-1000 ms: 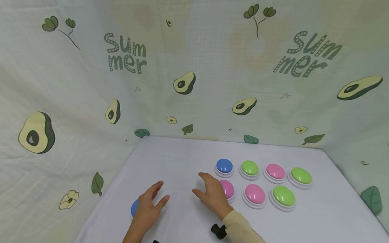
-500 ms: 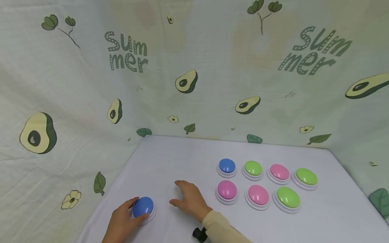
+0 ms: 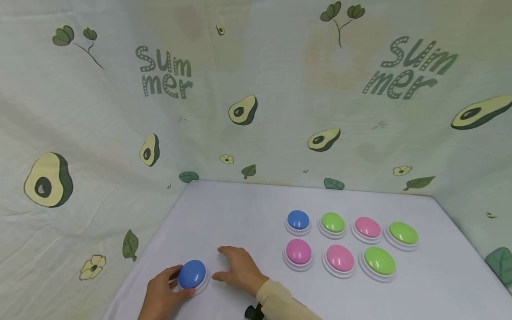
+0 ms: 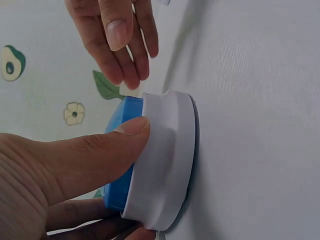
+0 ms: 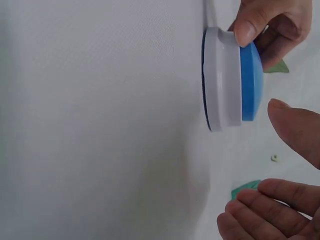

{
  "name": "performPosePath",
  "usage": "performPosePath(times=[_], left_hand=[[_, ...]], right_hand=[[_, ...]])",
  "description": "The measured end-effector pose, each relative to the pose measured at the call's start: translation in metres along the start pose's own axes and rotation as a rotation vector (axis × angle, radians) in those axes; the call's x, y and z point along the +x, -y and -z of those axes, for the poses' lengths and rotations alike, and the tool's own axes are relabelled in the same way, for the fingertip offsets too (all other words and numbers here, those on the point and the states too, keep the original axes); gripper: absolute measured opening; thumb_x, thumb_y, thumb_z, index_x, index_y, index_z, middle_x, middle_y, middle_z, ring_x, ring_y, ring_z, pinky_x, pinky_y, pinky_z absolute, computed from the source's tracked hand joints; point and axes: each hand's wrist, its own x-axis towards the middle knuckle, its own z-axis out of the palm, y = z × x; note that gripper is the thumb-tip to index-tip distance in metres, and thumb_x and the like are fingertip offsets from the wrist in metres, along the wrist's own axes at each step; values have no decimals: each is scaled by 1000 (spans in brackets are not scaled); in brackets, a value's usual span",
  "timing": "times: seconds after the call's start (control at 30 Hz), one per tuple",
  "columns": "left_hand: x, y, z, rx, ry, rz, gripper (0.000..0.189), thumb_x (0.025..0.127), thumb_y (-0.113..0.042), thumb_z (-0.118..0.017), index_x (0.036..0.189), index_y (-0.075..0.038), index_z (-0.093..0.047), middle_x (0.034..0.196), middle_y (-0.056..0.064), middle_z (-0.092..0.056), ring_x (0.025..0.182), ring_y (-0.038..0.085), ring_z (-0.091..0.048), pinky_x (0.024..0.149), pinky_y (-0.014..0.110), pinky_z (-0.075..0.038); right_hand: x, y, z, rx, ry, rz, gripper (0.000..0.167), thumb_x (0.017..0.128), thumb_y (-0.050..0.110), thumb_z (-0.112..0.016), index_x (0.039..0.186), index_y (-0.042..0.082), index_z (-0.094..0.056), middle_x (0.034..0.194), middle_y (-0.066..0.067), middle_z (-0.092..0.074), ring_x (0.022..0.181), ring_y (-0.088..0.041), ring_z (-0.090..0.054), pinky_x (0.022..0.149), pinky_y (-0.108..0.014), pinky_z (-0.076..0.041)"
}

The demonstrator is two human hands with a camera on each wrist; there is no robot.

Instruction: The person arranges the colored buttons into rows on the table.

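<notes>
At the front left of the white table, my left hand (image 3: 163, 291) grips a round blue push button (image 3: 192, 274) with a white base. In the left wrist view the thumb lies on the near side where the blue dome (image 4: 120, 117) meets the base, and the fingers reach round the far side, partly hidden. My right hand (image 3: 239, 270) hovers just right of the button, fingers extended and thumb apart, holding nothing. The right wrist view shows a gap between its thumb and the button's blue dome (image 5: 251, 82).
Right of my hands, push buttons stand in two rows: blue (image 3: 298, 220), green (image 3: 333, 222), pink (image 3: 367, 227) and green (image 3: 403, 233) behind, magenta (image 3: 298, 251), pink (image 3: 340, 258) and green (image 3: 379, 261) in front. A printed cloth (image 3: 272, 146) hangs behind the table.
My left hand has moved left and down onto the blue button and taken hold of it; the button then shifted slightly right. My right hand has come left, away from the magenta button, toward it.
</notes>
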Motion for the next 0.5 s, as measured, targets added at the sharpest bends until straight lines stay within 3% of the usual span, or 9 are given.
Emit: performPosePath(times=[0.33, 0.5], left_hand=[[11, -10, -11, -69, -42, -134, 76, 65, -16, -101, 127, 12, -66, 119, 26, -72, 114, 43, -69, 90, 44, -61], [16, -14, -14, -52, -50, -154, 76, 64, -17, -101, 126, 12, -67, 118, 25, -73, 114, 43, -69, 91, 45, -61]], right_hand=[[6, -2, -7, 56, 30, 57, 56, 85, 24, -90, 132, 1, -70, 130, -9, -73, 122, -20, -67, 106, -32, -52], [10, -3, -8, 81, 9, 66, 50, 85, 20, -89, 128, 1, -71, 125, -8, -75, 117, -16, -69, 101, -27, -55]])
